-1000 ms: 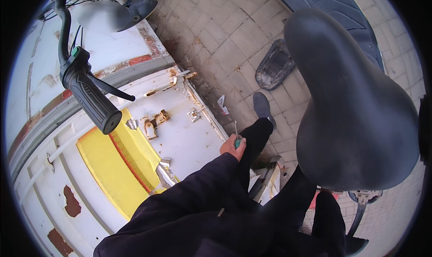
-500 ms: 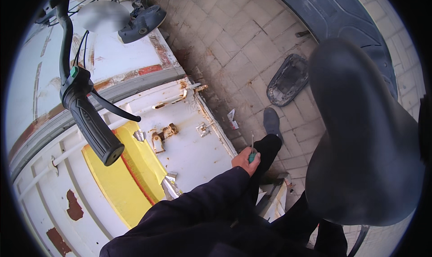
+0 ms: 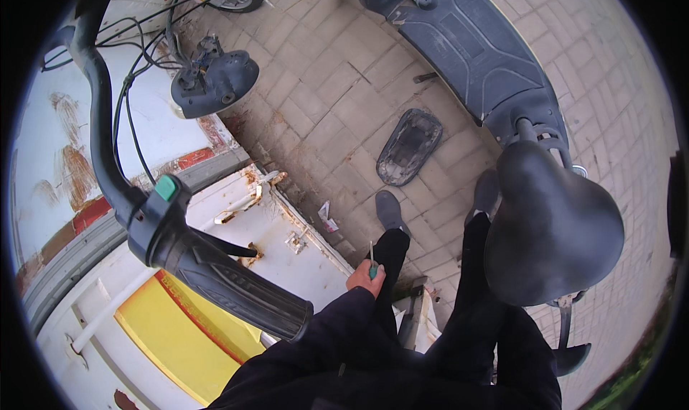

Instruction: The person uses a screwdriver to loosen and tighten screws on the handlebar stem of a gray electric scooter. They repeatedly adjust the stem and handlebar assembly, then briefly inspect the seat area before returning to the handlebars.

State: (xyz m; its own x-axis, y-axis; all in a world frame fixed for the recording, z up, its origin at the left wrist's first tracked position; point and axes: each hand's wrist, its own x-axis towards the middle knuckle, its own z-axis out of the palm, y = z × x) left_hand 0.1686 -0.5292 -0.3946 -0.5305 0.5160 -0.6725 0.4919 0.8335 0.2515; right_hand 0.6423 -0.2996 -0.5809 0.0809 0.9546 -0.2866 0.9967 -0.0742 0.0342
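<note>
My left hand is closed round the green handle of a screwdriver, its thin metal shaft pointing up and away from me. The hand is low beside my left leg, near a rusty-edged white metal panel, and seems to touch nothing else. Nearer the camera, at left, a black handlebar carries a rubber grip, a brake lever and a green button. At right stands a black saddle. My right hand is not in view.
A dark headlamp housing hangs from cables at upper left. A dark oval tray-like part lies on the paving, near my feet. Behind it extends a scooter footboard. A yellow panel covers part of the white metal body.
The view has shifted, so the handlebar grip appears farther right and the saddle lower and smaller. My right foot now shows. My left hand still holds the screwdriver, a little lower and left in view.
</note>
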